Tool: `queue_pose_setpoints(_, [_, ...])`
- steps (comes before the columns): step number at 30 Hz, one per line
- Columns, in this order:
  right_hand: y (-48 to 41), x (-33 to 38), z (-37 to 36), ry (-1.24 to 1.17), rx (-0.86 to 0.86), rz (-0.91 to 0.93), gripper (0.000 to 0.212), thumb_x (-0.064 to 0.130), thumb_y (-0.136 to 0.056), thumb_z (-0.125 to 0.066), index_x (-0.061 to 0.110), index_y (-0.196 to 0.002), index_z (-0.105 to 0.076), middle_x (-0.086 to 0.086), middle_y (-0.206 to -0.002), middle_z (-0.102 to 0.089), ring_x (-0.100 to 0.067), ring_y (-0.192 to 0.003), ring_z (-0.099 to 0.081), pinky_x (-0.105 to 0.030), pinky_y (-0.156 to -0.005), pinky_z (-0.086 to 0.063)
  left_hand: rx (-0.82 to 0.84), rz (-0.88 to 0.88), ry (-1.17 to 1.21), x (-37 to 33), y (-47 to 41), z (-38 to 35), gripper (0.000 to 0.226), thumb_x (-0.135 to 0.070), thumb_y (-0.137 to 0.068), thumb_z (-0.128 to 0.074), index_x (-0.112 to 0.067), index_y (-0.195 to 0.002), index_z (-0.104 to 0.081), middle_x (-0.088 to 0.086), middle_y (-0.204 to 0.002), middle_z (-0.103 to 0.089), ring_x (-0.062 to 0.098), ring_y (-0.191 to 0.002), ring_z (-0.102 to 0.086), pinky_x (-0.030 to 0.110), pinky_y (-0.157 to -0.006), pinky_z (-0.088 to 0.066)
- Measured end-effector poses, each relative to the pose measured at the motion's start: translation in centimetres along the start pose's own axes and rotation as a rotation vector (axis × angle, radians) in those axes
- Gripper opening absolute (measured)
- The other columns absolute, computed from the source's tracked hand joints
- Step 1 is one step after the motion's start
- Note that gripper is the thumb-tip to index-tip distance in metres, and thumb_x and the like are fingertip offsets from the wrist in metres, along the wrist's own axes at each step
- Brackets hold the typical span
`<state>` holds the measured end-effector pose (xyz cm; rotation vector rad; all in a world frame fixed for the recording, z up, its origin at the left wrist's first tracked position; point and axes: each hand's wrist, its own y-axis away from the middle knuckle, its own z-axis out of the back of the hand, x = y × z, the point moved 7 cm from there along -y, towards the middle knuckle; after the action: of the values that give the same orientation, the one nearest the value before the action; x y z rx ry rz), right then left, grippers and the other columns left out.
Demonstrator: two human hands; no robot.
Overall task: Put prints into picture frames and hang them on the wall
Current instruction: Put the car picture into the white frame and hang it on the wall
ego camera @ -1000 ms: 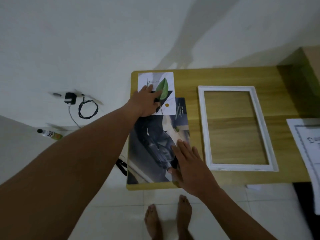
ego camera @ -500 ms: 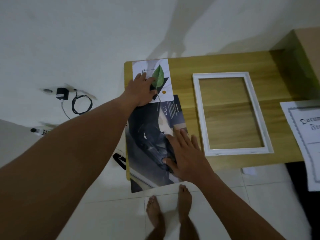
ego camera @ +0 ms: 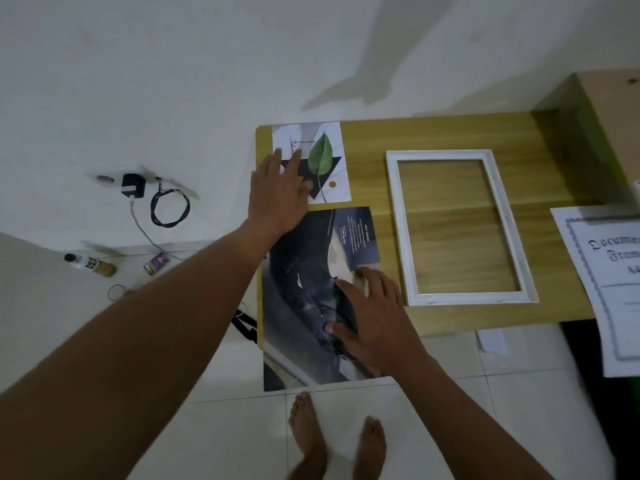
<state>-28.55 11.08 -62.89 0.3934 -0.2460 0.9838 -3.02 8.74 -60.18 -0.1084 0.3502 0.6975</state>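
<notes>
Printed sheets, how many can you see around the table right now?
3. The leaf print lies at the table's far left corner under the left hand; the dark poster overhangs the near edge under the right hand; the certificate sits far right, partly cropped.

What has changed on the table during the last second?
The right hand has slid the dark print toward the person; its near end now hangs over the table edge. The left hand stays flat on the leaf print. The white frame is unmoved.
</notes>
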Motion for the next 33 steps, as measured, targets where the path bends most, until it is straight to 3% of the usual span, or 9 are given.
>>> queue_pose_setpoints(4, [-0.5, -0.2, -0.6, -0.036, 0.018, -0.073, 0.064, 0.062, -0.089, -0.052, 0.035, -0.143, -0.032, -0.016, -0.158, -0.015, -0.039, -0.148, -0.006, -0.058, -0.118, -0.021, 0.05, 0.393, 0.222, 3.3, 8.3, -0.4, 0.079, -0.047, -0.092, -0.056, -0.022, -0.154, -0.013, 0.013, -0.159, -0.021, 0.035, -0.145, -0.024, 0.051, -0.113, -0.029])
queue_pose_setpoints(7, [-0.9, -0.3, -0.7, 0.004, -0.002, -0.095, 0.071, 0.064, -0.088, -0.052, 0.03, -0.146, -0.026, -0.016, -0.158, -0.02, -0.041, -0.148, -0.01, -0.06, -0.116, -0.022, 0.128, 0.536, 0.37, 4.5, 12.1, -1.6, 0.064, -0.045, -0.089, -0.063, -0.014, -0.141, -0.04, 0.01, -0.138, -0.052, 0.032, -0.127, -0.051, 0.04, -0.1, -0.043])
queue_pose_setpoints(11, [-1.4, -0.4, -1.0, 0.007, 0.054, -0.115, 0.087, 0.067, -0.09, -0.047, 0.022, -0.155, -0.011, -0.014, -0.164, -0.006, -0.04, -0.15, 0.0, -0.059, -0.118, -0.007, 0.047, 0.534, 0.535, 4.9, 14.4, -1.4, 0.056, -0.03, -0.085, -0.072, -0.019, -0.135, -0.049, 0.005, -0.13, -0.06, 0.027, -0.119, -0.057, 0.037, -0.1, -0.043])
queue_pose_setpoints(15, [-1.4, -0.3, -1.0, -0.04, 0.025, -0.128, 0.088, 0.069, -0.088, -0.048, 0.021, -0.155, -0.014, -0.016, -0.163, -0.009, -0.037, -0.151, -0.002, -0.058, -0.118, -0.007, -0.093, 0.501, 0.518, 5.8, 15.1, 0.0, 0.049, -0.017, -0.085, -0.071, -0.022, -0.13, -0.054, 0.004, -0.121, -0.067, 0.023, -0.108, -0.064, 0.03, -0.091, -0.047])
queue_pose_setpoints(18, [-1.5, -0.4, -0.5, -0.059, -0.071, -0.157, 0.082, 0.064, -0.088, -0.053, 0.023, -0.151, -0.02, -0.016, -0.157, -0.026, -0.036, -0.147, -0.021, -0.058, -0.118, -0.02, -0.155, 0.474, 0.499, 6.0, 15.1, 1.3, 0.04, -0.008, -0.091, -0.061, -0.025, -0.126, -0.055, 0.001, -0.116, -0.068, 0.02, -0.101, -0.064, 0.028, -0.085, -0.047])
queue_pose_setpoints(21, [-1.8, -0.1, 1.1, -0.135, -0.197, -0.179, 0.08, 0.056, -0.085, -0.064, 0.023, -0.146, -0.025, -0.01, -0.139, -0.047, -0.031, -0.13, -0.046, -0.048, -0.11, -0.036, -0.124, 0.398, 0.615, 6.1, 14.4, 2.3, 0.038, -0.004, -0.094, -0.055, -0.026, -0.126, -0.055, -0.004, -0.112, -0.065, 0.013, -0.098, -0.061, 0.029, -0.088, -0.052])
queue_pose_setpoints(26, [-2.6, -1.5, 2.0, -0.344, -0.208, -0.337, 0.092, 0.06, -0.079, -0.068, 0.026, -0.148, -0.016, -0.008, -0.126, -0.06, -0.033, -0.117, -0.056, -0.054, -0.098, -0.046, -0.106, 0.351, 0.88, 6.7, 13.3, 4.8, 0.036, -0.004, -0.094, -0.055, -0.03, -0.119, -0.057, -0.003, -0.108, -0.066, 0.012, -0.096, -0.064, 0.036, -0.077, -0.058])
queue_pose_setpoints(30, [-3.0, -1.3, 3.2, -0.69, -0.175, -0.326, 0.064, 0.023, -0.084, -0.066, 0.029, -0.139, -0.034, 0.001, -0.105, -0.065, -0.021, -0.09, -0.065, -0.041, -0.078, -0.056, -0.04, 0.409, 1.007, 6.5, 12.4, 6.0, 0.034, -0.004, -0.097, -0.054, -0.027, -0.121, -0.057, -0.001, -0.103, -0.068, 0.02, -0.098, -0.067, 0.035, -0.07, -0.059])
queue_pose_setpoints(33, [-2.7, -1.8, 5.3, -0.83, -0.299, -0.359, 0.05, 0.004, -0.086, -0.056, 0.026, -0.131, -0.049, 0.001, -0.099, -0.063, -0.016, -0.081, -0.061, -0.03, -0.07, -0.048, -0.031, 0.441, 1.073, 5.4, 11.9, 6.9, 0.03, -0.008, -0.097, -0.054, -0.021, -0.124, -0.059, 0.001, -0.102, -0.071, 0.021, -0.092, -0.07, 0.037, -0.072, -0.06])
